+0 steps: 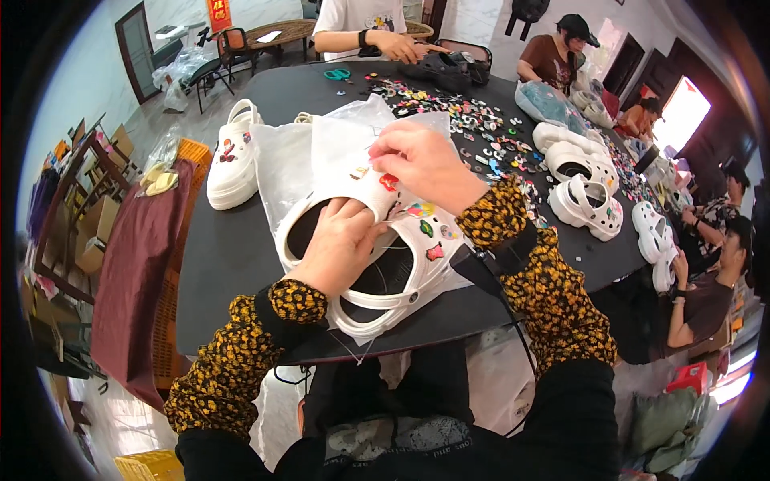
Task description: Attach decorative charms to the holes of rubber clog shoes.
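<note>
A white clog (pixel 343 189) with a red charm and a small gold charm on its upper lies before me. My left hand (pixel 341 244) has its fingers inside the foot opening, with the thumb by the rim, holding the clog. Above the toe, my right hand (pixel 429 164) pinches with thumb and forefinger; whatever is between the fingertips is too small to make out. Against this clog rests a second white clog (pixel 423 260), bearing several colourful charms, its heel strap toward me. White plastic sheeting (pixel 281 160) lies under and behind both.
Loose colourful charms (pixel 489 132) spread over the dark table (pixel 228 264). A white clog (pixel 233 168) stands at the left; more white clogs (pixel 585 204) sit at the right. Across the table a person's hands (pixel 397 46) work by a black bag (pixel 441 72). Other people sit along the right.
</note>
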{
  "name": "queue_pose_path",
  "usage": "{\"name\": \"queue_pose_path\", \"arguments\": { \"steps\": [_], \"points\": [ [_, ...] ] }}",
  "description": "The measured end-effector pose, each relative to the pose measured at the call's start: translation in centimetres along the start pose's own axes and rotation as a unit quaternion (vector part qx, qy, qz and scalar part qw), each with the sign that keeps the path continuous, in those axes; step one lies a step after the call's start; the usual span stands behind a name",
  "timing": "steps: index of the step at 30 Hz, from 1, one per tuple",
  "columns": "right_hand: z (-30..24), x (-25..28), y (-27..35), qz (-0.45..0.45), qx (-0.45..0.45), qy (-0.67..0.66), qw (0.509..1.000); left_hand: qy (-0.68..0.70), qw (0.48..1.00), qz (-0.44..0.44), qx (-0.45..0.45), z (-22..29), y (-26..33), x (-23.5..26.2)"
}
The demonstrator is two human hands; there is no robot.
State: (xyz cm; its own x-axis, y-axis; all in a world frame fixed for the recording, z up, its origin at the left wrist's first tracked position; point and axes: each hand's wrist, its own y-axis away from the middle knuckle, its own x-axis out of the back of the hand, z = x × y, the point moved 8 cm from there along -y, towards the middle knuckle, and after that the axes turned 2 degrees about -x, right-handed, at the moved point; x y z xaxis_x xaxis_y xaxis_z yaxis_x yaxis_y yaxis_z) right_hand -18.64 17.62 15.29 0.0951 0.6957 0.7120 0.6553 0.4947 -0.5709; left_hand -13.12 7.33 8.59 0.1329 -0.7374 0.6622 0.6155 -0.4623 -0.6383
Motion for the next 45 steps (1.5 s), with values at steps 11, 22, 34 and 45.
{"name": "queue_pose_path", "arguments": {
  "steps": [11, 22, 34, 45],
  "points": [
    [-0.5, -1.3, -0.7, -0.072, 0.035, 0.074, 0.994, 0.013, 1.0, 0.017, 0.004, -0.5, 0.6, 0.1],
    [0.4, -1.0, -1.0, -0.058, -0.037, 0.058, 0.996, -0.016, 1.0, 0.014, 0.004, -0.3, 0.6, 0.2],
    [0.5, -1.0, -0.6, -0.046, -0.024, 0.046, 0.998, 0.133, 0.99, 0.004, 0.052, -1.5, 0.5, -0.4],
    [3.2, -3.4, 1.9, -0.112, -0.087, 0.026, 0.99, 0.291, 0.929, -0.012, 0.228, -3.6, 0.8, -2.3]
  ]
}}
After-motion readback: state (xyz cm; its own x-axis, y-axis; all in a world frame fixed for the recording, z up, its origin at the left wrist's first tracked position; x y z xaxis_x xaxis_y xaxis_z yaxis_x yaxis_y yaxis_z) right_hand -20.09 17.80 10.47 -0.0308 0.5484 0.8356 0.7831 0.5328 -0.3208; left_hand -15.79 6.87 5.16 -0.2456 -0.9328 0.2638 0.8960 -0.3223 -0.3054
